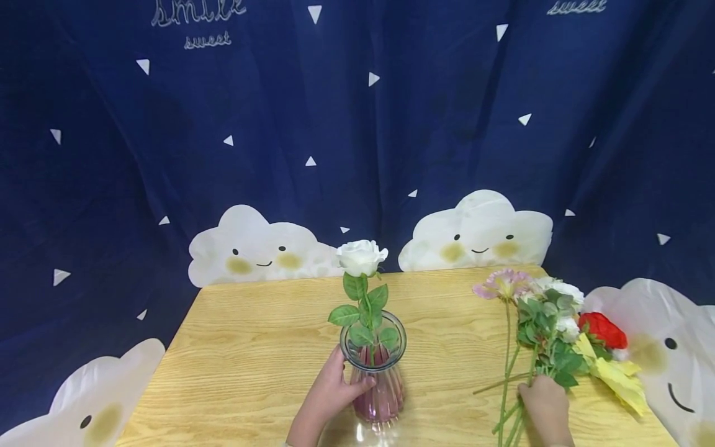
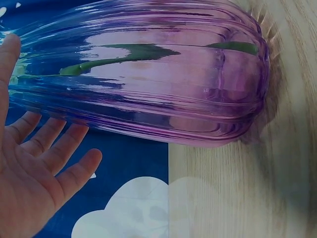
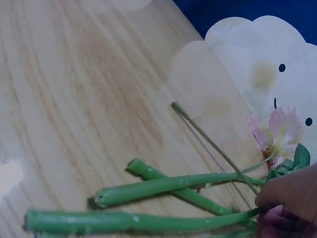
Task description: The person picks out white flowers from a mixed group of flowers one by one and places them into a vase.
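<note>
vase [image 1: 386, 397] in left hand [image 1: 334, 386], curtain [image 1: 268, 118] reading "smile", "sweet"

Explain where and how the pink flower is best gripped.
Probably pinch the pink flower by its stem, just below the bloom, coming from above and the left. The stem is thin and bare there and lies at the pile's left edge, whereas leaves crowd the right and other stems cross it lower down.
</note>
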`<state>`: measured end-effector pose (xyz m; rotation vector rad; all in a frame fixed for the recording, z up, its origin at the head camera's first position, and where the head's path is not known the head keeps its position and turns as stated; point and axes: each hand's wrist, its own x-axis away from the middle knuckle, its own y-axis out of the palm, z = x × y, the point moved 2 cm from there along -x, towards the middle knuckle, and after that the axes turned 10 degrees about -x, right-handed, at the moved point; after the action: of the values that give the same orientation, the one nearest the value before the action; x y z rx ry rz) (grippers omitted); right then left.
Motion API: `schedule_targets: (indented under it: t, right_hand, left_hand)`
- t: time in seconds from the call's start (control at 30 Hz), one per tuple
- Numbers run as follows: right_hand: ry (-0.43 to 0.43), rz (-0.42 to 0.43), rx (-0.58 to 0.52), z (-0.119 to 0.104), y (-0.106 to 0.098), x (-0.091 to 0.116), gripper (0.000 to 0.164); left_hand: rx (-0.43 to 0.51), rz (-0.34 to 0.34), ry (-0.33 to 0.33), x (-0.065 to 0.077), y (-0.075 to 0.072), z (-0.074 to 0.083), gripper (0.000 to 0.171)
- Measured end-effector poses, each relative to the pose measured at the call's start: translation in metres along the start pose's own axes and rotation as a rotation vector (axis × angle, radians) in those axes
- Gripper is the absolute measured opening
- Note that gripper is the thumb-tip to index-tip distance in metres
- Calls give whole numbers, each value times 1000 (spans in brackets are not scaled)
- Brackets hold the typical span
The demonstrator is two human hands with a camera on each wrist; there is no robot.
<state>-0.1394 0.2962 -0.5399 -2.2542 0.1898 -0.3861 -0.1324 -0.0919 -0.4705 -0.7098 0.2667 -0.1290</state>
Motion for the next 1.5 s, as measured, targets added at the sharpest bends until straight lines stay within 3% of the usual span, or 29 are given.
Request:
schedule_targets:
  t: [0.33, 0.57, 0.77, 1.1, 1.2, 1.33, 1.5]
  right_hand:
    - [5, 18, -81, -7, -10, 6, 32]
    - [9, -21, -74, -14, -20, 6, 34]
    - [-39, 56, -69, -18, -27, 7, 29]
    - [-23, 52, -64, -27, -36, 9, 28]
    - [-44, 101, -77, -32, -39, 9, 27]
    - [-106, 241, -98, -41, -45, 11, 20]
    - [-141, 338, -120, -54, -52, 14, 32]
  left_hand:
    - [2, 5, 12, 1, 2, -3, 76]
    - [8, -4, 0, 1, 1, -3, 75]
    - [-5, -4, 3, 2, 0, 0, 75]
    - [-2, -6, 7, 2, -1, -1, 76]
    - [-4, -5, 11, 2, -1, -1, 75]
    - [-5, -3, 19, 1, 0, -2, 75]
    - [5, -8, 14, 1, 1, -3, 75]
